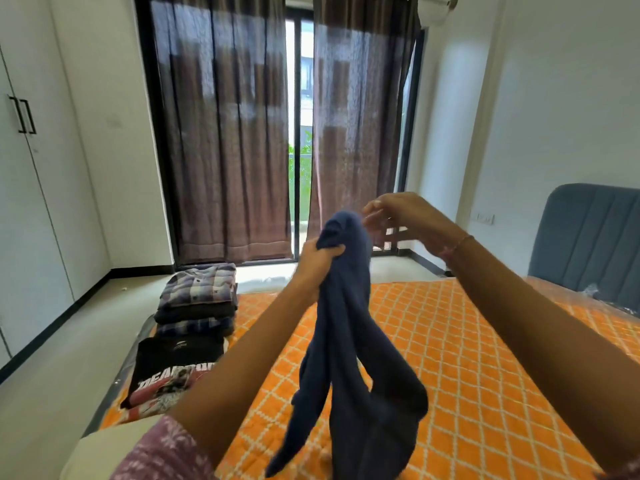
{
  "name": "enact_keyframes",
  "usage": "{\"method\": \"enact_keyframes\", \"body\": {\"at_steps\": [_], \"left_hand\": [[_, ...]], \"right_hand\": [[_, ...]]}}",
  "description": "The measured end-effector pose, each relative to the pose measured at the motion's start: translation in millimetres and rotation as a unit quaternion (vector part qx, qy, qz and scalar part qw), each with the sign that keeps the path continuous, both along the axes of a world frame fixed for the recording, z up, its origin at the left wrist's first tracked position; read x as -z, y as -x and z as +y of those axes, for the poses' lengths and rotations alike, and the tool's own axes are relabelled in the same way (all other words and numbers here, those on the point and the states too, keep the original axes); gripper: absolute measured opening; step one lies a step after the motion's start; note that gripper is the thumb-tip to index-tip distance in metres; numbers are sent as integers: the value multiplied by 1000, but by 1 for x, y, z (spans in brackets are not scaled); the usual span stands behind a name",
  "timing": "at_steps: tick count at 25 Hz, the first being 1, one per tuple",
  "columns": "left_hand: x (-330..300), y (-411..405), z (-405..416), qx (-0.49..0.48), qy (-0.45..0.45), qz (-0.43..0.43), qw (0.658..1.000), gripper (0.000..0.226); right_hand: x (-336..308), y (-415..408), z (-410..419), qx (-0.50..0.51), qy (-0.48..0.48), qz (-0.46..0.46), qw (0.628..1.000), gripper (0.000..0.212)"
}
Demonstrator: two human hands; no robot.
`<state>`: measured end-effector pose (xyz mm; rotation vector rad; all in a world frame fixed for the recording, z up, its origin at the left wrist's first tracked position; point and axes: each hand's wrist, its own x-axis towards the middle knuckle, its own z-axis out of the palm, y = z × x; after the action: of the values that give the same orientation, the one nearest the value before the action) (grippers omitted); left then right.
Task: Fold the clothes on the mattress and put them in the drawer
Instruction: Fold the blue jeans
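Blue garment (349, 341): bunched in left hand (317, 259), lifted off bed (467, 341) to find an edge; right hand (398, 211) loose-fingered beside it. Folded stack (197, 299) at left edge.

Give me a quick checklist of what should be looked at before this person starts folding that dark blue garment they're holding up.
1. Left hand grips the dark blue garment firmly: ok, fingers are curled round a bunch near its top.
2. Right hand has a hold too: not ok, its fingers are spread beside the top edge, gripping nothing.
3. Garment hangs flat and untwisted: not ok, it is bunched and hangs in two strands.
4. Free space on the orange quilt to lay it down: ok.
5. Folded piles are out of the way: ok, at the left edge.
6. Drawer ready: cannot tell, none in view.
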<state>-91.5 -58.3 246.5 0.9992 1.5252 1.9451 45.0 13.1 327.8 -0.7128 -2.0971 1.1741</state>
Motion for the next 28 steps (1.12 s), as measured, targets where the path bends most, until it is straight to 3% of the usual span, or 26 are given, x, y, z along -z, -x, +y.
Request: {"method": "enact_keyframes", "body": {"at_steps": [2,5,7,9,11,16,19,21,23,24,26,28], "left_hand": [[2,9,-11,86,-16,-97,991,12],[-2,19,-17,114,-29,-121,986,7],[-4,21,-21,116,-29,-135,983,11],[-3,26,-20,120,-28,-160,979,19],[-2,30,-21,106,-25,-175,979,26],[-1,49,-23,125,-6,-148,981,25],[2,95,-31,120,175,42,976,16],[14,123,-21,69,318,174,929,14],[25,137,-5,1,345,221,912,9],[27,140,5,-16,321,201,925,9],[16,143,22,2,241,67,968,7],[-6,146,33,18,173,-13,985,15]], "right_hand": [[5,-13,21,4,-87,-86,992,38],[33,-14,48,50,-114,-111,986,79],[55,-17,59,20,11,-35,999,93],[74,-18,66,-70,195,10,978,101],[86,-15,66,-121,259,8,958,94],[106,7,60,-147,296,10,944,64],[99,17,74,-81,179,-44,980,50],[94,33,81,-15,47,-123,991,39],[96,56,83,30,12,-102,994,28],[98,69,85,41,44,-66,996,23],[95,94,95,54,100,-15,993,19],[79,108,111,72,78,31,994,20]]}}
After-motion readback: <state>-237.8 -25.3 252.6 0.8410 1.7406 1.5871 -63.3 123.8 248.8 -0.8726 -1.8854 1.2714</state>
